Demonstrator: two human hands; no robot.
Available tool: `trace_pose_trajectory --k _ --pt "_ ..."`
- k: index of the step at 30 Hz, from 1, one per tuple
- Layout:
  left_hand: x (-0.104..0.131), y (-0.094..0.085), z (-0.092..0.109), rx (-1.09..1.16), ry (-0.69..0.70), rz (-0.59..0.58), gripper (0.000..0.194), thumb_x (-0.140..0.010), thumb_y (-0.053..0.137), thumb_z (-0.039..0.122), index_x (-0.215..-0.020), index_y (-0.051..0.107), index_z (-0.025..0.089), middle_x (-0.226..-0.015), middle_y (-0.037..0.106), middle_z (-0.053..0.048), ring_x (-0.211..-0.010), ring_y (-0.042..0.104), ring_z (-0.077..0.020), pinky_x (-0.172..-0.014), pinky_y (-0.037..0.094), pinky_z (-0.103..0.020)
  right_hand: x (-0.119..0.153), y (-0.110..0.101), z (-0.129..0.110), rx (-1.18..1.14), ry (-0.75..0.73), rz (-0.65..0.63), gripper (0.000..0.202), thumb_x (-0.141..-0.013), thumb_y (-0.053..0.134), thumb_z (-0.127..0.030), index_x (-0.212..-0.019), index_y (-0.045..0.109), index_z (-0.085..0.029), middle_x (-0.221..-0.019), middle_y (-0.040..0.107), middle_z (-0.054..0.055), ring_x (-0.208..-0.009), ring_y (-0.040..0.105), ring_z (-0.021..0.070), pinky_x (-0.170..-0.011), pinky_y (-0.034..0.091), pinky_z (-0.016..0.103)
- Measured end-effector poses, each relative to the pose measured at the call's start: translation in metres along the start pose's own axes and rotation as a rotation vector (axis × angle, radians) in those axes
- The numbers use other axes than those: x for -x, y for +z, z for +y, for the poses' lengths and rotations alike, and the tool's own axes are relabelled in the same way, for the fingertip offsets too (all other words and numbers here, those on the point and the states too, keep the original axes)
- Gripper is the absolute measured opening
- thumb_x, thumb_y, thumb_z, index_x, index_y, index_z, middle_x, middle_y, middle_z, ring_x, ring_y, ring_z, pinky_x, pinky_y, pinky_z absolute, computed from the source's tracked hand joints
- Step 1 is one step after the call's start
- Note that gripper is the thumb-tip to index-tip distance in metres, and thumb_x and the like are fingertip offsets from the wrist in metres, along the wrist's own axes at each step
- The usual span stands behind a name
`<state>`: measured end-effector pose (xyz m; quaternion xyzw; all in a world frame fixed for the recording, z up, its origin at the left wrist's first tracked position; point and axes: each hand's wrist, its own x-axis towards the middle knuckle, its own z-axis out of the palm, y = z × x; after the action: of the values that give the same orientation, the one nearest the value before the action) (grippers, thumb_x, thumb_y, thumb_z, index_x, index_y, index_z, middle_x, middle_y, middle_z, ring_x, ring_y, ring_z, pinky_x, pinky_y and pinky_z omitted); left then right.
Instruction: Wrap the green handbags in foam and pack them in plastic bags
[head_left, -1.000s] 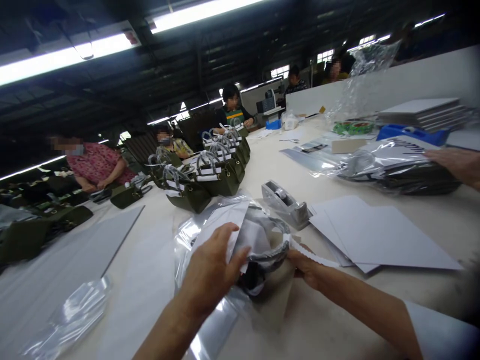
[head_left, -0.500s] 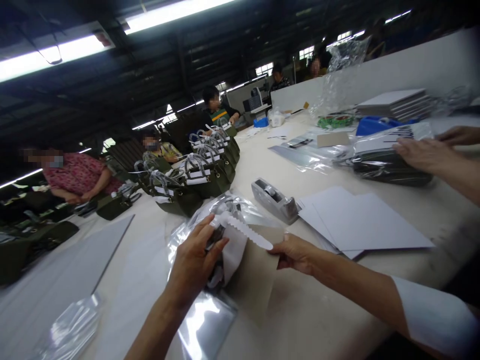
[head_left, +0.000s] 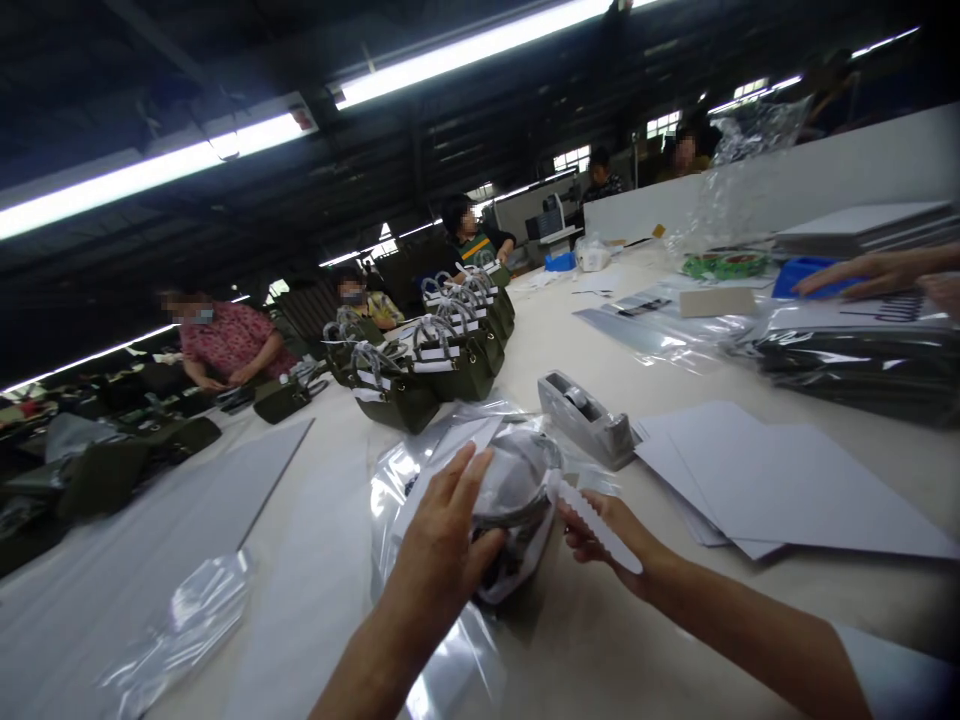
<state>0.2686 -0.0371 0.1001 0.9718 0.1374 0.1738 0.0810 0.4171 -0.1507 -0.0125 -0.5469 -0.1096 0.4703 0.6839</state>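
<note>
- Since half a second ago, the white scalloped strip (head_left: 609, 540) has swung from the right fingertips to lie across the right hand (head_left: 624, 522), its free end toward the wrist.
- On the right, a co-worker's hand (head_left: 862, 272) has moved from a plastic-wrapped bag (head_left: 847, 360) to above a blue plastic item (head_left: 802, 278).
- Fingers apart, the left hand (head_left: 442, 525) rests over the near left side of a white-wrapped handbag (head_left: 514, 475).
- Beside that handbag the right hand's fingers are curled (what they pinch, if anything, I cannot tell).
- This handbag sits on clear plastic (head_left: 394, 470) on the counter (head_left: 536, 330), between both hands.
- Just beyond it stands a grey tape dispenser (head_left: 589, 420), with overlapping white sheets (head_left: 772, 470) to its right.
- Dark green handbags (head_left: 450, 370) stand in rows farther back, their handles wrapped.
</note>
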Motion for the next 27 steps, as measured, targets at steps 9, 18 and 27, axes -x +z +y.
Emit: trace_pose_trajectory --k 9,18,27 --pt "-0.025 -0.038 -0.028 0.063 -0.303 -0.030 0.021 -0.079 0.037 0.018 -0.078 0.057 0.022 -0.068 0.058 0.002 -0.064 0.053 -0.0138 -0.061 0.040 -0.025 -0.017 0.015 -0.012 0.107 -0.028 -0.013 0.019 -0.067 0.061 -0.027 -0.070 0.047 -0.015 -0.054 0.051 -0.002 -0.043 0.049 0.0083 -0.038 0.039 0.018" --pt "-0.059 -0.027 -0.068 0.371 -0.203 0.001 0.025 -0.081 0.048 0.038 -0.081 0.064 0.019 -0.068 0.057 0.001 -0.066 0.052 -0.0119 -0.061 0.040 -0.021 -0.048 0.048 -0.060 0.210 -0.073 -0.075 0.019 -0.062 0.067 -0.024 -0.062 0.052 -0.014 -0.046 0.052 -0.001 -0.039 0.047 0.0077 -0.034 0.040 0.017" --pt "-0.087 -0.082 -0.184 0.454 -0.464 0.332 0.020 -0.069 0.057 0.033 -0.072 0.063 0.013 -0.056 0.053 0.002 -0.050 0.048 -0.0082 -0.050 0.039 -0.019 -0.121 0.133 -0.136 0.406 -0.113 -0.148 0.019 -0.064 0.071 -0.014 -0.053 0.056 -0.009 -0.036 0.049 -0.002 -0.030 0.042 0.0043 -0.027 0.033 0.011"
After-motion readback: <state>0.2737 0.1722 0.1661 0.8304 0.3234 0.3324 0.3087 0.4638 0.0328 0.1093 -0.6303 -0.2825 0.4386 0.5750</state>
